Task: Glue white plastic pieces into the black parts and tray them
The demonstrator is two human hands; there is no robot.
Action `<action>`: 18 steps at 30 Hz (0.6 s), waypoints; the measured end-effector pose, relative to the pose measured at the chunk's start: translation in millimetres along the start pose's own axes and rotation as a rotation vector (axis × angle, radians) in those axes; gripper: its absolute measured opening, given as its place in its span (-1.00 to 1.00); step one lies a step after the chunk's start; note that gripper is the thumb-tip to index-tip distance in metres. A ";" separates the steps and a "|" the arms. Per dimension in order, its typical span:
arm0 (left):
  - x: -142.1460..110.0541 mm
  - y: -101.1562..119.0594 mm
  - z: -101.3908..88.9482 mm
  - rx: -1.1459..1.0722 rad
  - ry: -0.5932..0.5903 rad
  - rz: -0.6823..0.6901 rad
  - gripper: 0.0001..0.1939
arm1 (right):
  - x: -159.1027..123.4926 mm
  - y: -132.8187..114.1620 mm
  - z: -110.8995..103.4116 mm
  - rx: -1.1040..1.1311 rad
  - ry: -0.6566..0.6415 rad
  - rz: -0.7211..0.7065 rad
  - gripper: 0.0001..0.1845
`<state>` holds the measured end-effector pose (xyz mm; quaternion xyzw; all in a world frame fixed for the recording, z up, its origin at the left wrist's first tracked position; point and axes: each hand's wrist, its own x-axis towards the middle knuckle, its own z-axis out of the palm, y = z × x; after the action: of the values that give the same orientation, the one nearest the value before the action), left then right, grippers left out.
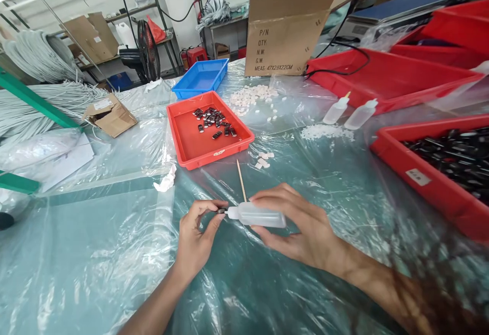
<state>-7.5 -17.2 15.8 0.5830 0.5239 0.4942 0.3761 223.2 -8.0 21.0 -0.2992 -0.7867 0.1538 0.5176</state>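
Observation:
Between thumb and forefinger, my left hand (196, 233) pinches a small dark part (221, 210), mostly covered by the fingertips. My right hand (301, 223) is wrapped round a translucent squeeze bottle (263, 216), tipped on its side. Its nozzle points left and meets the dark part or comes very close; I cannot tell which. Just beyond the bottle lies a thin wooden stick (241, 179) on the plastic-covered table (214, 289). Farther off, a red tray (191, 138) holds several small black pieces (214, 118). A few white pieces (263, 160) lie right of that tray.
At the right stands a red bin (416, 177) full of black parts. Two more squeeze bottles (336, 109) stand beside white granules (323, 131). A blue tray (200, 79), a pile of white pieces (254, 95) and a cardboard box (286, 34) are at the back. Crumpled tissue (166, 179) lies left.

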 end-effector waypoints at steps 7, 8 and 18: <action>-5.4 -1.9 -6.0 -0.162 -0.118 -0.137 -0.83 | 3.0 7.7 3.1 0.533 0.157 0.598 -0.73; -4.8 -1.5 -7.0 -0.205 -0.147 -0.165 -0.79 | 2.5 9.4 4.2 0.602 0.146 0.658 -0.71; 7.4 0.0 -8.7 -0.209 -0.116 -0.186 -0.68 | 2.7 8.7 10.1 0.721 0.059 0.734 -0.64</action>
<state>-16.2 -10.6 19.1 0.5171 0.4990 0.4746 0.5083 216.0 1.1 13.9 -0.3624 -0.5119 0.5782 0.5219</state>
